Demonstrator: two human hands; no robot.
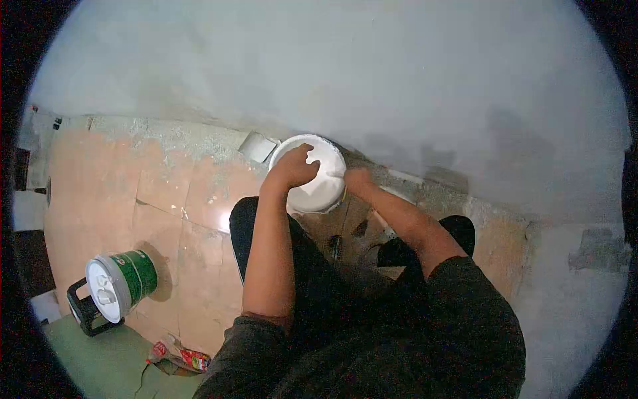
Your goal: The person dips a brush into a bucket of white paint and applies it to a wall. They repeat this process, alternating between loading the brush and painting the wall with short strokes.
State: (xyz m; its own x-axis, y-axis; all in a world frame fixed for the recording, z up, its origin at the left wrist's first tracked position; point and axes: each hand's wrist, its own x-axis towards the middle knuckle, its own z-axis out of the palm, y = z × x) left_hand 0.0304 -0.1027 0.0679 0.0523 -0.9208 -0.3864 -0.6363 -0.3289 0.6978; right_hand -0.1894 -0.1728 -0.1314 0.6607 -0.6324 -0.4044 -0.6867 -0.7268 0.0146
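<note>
Apparent step: handwork at the white tub (320, 202), on the floor (206, 189) edge beside the wall (332, 66). Left hand (299, 166) over it, right hand (358, 179) by its rim; fingers curled, grips indiscernible. Next move calls for a steady tub.

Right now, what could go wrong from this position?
1. The bare left hand is over the white tub, so it could get smeared with the white stuff.
2. The left knee looks close to the tub; a bump might spill it onto the floor.
3. A sideways step could perhaps catch the green bucket.
</note>
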